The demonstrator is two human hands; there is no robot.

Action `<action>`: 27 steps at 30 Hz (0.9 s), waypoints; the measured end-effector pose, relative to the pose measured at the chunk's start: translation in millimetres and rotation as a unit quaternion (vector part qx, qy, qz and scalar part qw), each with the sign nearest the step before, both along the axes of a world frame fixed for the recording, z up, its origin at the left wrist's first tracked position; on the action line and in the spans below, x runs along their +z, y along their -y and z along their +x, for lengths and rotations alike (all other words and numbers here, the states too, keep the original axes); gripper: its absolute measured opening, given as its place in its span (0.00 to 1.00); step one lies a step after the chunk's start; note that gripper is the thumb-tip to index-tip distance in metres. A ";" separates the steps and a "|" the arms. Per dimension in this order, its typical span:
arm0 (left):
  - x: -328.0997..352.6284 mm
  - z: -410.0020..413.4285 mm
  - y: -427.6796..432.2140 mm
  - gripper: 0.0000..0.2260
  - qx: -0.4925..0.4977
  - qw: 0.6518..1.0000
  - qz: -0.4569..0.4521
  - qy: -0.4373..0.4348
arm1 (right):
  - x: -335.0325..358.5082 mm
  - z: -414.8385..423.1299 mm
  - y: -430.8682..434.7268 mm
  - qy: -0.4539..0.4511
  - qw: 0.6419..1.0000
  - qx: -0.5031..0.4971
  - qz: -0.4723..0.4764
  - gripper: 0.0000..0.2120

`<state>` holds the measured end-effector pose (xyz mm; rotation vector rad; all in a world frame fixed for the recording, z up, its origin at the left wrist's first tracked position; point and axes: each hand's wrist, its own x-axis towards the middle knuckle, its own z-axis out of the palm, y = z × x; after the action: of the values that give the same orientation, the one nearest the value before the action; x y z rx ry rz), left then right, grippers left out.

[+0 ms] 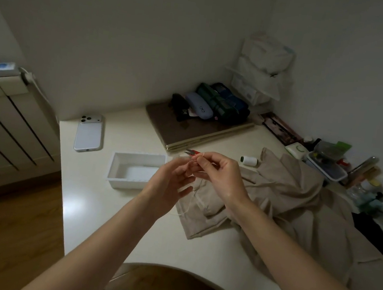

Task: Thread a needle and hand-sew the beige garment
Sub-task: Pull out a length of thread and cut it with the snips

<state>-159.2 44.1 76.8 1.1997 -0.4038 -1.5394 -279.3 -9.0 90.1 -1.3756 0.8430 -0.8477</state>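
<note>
Both hands are raised over the bench (92,204), just to the right of the white tray (139,155). The right hand (221,174) has thumb and forefinger pinched tight on a pale thread (190,195), which trails down from the fingers to the cloth below. The needle may be in that pinch too, but it is too fine to make out from here. The left hand (167,181) sits close against the right, nearer the tray. Its fingers are blurred, so I cannot tell whether they grip anything or hang loose. The beige garment (289,196) lies rumpled on the bench to the right of the tray, under and beyond the hands. It spreads off toward the near edge. Small red scissors (191,152) lie just behind the tray's right end, partly hidden by the right fingertips. A white spool (249,160) rests further right of them, beside the garment. A white phone (89,133) lies face down behind the tray's left end.
</note>
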 end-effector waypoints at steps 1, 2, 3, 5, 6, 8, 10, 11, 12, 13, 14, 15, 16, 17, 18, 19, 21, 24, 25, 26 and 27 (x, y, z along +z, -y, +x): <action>0.5 1.0 -0.7 0.12 -0.008 1.000 -0.001 0.006 | 0.2 0.1 -0.1 0.002 1.000 0.002 -0.007 0.06; -0.6 1.9 -0.8 0.14 -0.014 1.000 -0.004 0.018 | 0.6 0.1 -0.2 0.001 1.000 0.005 -0.016 0.06; -0.9 1.9 -1.3 0.14 -0.015 0.999 -0.008 0.027 | 0.5 -0.2 -0.1 -0.002 1.000 0.009 -0.025 0.06; -3.8 1.3 -2.2 0.10 0.000 0.999 -0.009 0.044 | 0.1 -0.3 -1.1 -0.010 0.999 0.013 -0.039 0.06; -5.1 0.7 -2.2 0.07 0.012 0.999 -0.005 0.049 | -0.2 0.1 -2.0 -0.012 0.999 0.014 -0.039 0.06; -6.9 -0.8 -2.4 0.05 0.028 0.998 -0.002 0.061 | -0.7 0.5 -3.7 -0.007 0.999 0.016 -0.031 0.06; -8.0 -1.7 -3.0 0.06 0.040 0.996 -0.011 0.084 | -1.2 -0.1 -4.6 0.004 1.000 0.018 -0.016 0.06; -8.3 -1.6 -3.5 0.06 0.045 0.994 -0.020 0.101 | -1.2 -0.9 -4.8 0.007 1.000 0.017 -0.008 0.05; -9.2 -0.7 -3.9 0.07 0.046 0.991 -0.031 0.120 | -0.9 -1.7 -5.0 0.007 1.000 0.016 -0.001 0.05; -9.0 0.1 -4.6 0.07 0.044 0.988 -0.039 0.140 | -0.7 -2.8 -5.0 0.006 1.000 0.014 0.006 0.05; -9.2 1.1 -5.2 0.08 0.039 0.985 -0.048 0.159 | -0.6 -4.0 -4.8 0.005 1.000 0.013 0.012 0.05; -8.9 1.9 -5.5 0.09 0.035 0.983 -0.051 0.171 | -0.8 -5.2 -4.4 0.004 1.000 0.010 0.018 0.05; -8.6 2.8 -5.4 0.09 0.035 0.982 -0.054 0.176 | -0.9 -6.2 -3.8 0.002 1.000 0.005 0.024 0.05; -7.0 3.4 -5.2 0.08 0.038 0.983 -0.052 0.172 | -0.7 -7.2 -3.2 0.000 1.000 0.000 0.029 0.06; -5.8 4.0 -4.8 0.10 0.040 0.984 -0.054 0.168 | -0.4 -8.1 -2.5 -0.002 0.999 -0.005 0.032 0.06; -5.6 4.4 -4.3 0.12 0.038 0.984 -0.059 0.166 | -0.4 -8.6 -1.7 -0.002 0.999 -0.007 0.035 0.06; -4.7 3.8 -4.0 0.12 0.023 0.980 -0.068 0.183 | -0.4 -9.1 -0.4 0.000 0.999 -0.005 0.039 0.06; -2.7 1.8 -4.6 0.14 0.016 0.979 -0.076 0.188 | -0.6 -7.9 0.4 0.002 0.999 0.000 0.044 0.05; -2.7 1.1 -4.3 0.18 0.015 0.980 -0.077 0.185 | -1.1 -7.4 0.9 0.004 0.999 0.001 0.045 0.04; -3.2 0.5 -3.7 0.21 0.015 0.980 -0.080 0.183 | -1.6 -6.9 1.3 0.006 0.999 0.000 0.046 0.04; -3.4 0.2 -3.2 0.21 0.016 0.980 -0.080 0.181 | -2.0 -6.6 1.5 0.006 0.999 -0.001 0.046 0.04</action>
<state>-159.0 47.3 73.4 1.3534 -0.7306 -1.2337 -285.9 -10.6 88.2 -1.2877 0.8644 -0.8087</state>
